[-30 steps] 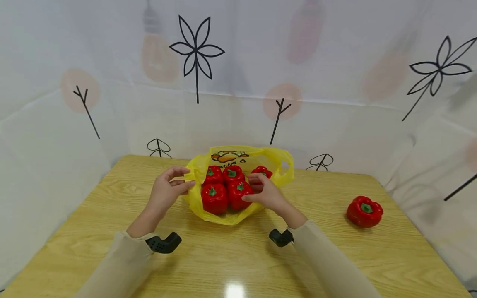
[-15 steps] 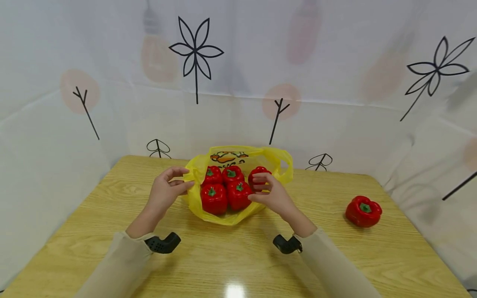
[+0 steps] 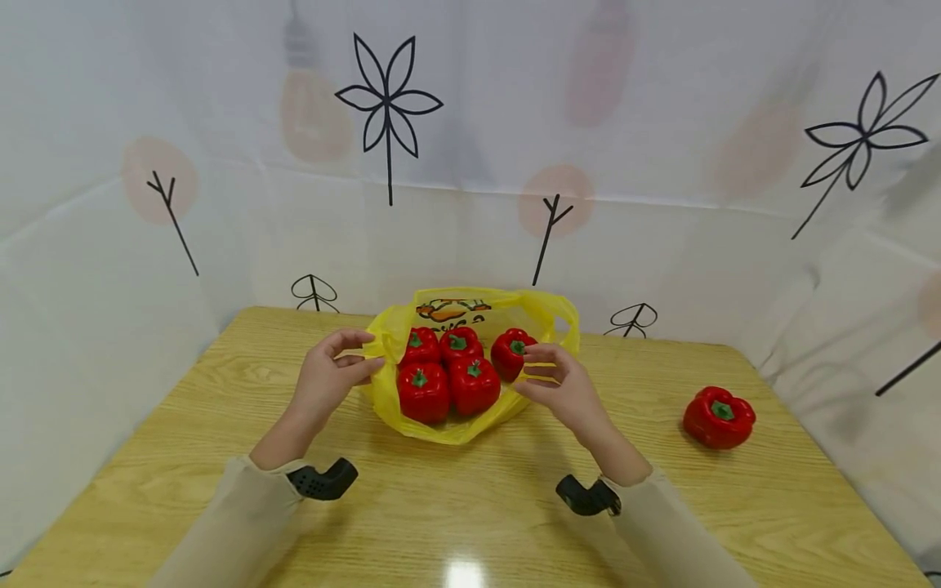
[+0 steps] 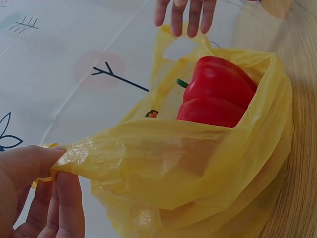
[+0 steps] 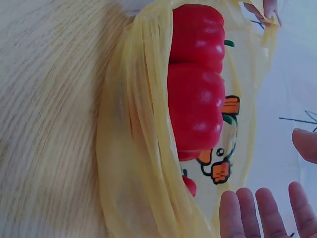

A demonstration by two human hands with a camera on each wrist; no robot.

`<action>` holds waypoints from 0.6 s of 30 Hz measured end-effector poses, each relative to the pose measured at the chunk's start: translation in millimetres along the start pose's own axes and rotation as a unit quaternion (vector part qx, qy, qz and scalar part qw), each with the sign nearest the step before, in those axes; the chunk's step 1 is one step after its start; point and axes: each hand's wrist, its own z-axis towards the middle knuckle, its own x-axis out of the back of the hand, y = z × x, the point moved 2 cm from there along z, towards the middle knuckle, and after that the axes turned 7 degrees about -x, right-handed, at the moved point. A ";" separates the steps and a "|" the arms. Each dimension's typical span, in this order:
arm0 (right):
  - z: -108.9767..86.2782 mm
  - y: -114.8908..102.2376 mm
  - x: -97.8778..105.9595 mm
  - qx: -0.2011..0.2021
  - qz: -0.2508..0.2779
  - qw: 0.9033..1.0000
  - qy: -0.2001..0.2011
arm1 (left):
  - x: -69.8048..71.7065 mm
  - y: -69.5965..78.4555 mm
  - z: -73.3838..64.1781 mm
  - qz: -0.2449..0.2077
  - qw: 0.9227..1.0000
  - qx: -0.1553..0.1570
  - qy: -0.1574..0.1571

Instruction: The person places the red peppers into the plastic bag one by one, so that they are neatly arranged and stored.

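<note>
Several red bell peppers (image 3: pixel 422 398) with green stems sit inside a yellow plastic bag (image 3: pixel 384 396), its mouth spread wide. Between thumb and fingertips, my left hand (image 3: pixel 329 371) pinches the left edge of the bag; the left wrist view shows the film gathered in that pinch. At the bag's right side, my right hand (image 3: pixel 566 394) holds nothing, fingers extended and spread. Its fingertips overlap the rightmost pepper (image 3: pixel 509 353) in the head view. From the right wrist, the fingers (image 5: pixel 270 213) appear beside the bag's mouth.
One more red bell pepper (image 3: pixel 719 418) lies on the wooden table (image 3: pixel 412 523), well right of the bag. A white cloth (image 3: pixel 456 237) with printed plants hangs behind the table. A bag handle loop (image 3: pixel 564 314) stands up at the back right.
My right hand has drawn back rightward from inside the bag, uncovering the rightmost pepper, which now stands fully upright in view. My left hand keeps its place on the bag edge.
</note>
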 end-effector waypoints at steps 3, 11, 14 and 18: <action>-2.3 2.3 3.6 0.004 0.002 1.000 0.010 | 0.2 0.4 -0.3 -0.001 1.000 -0.003 -0.001; -9.3 3.8 9.8 0.011 0.006 1.000 0.023 | 4.9 -16.0 5.4 -0.015 1.000 -0.023 -0.004; -12.7 3.7 12.2 0.016 0.010 0.999 0.027 | 2.4 0.0 -0.9 0.004 1.000 -0.009 0.002; -17.6 5.7 17.6 0.015 0.011 0.999 0.036 | 1.3 -1.0 -0.3 0.000 1.000 0.000 0.002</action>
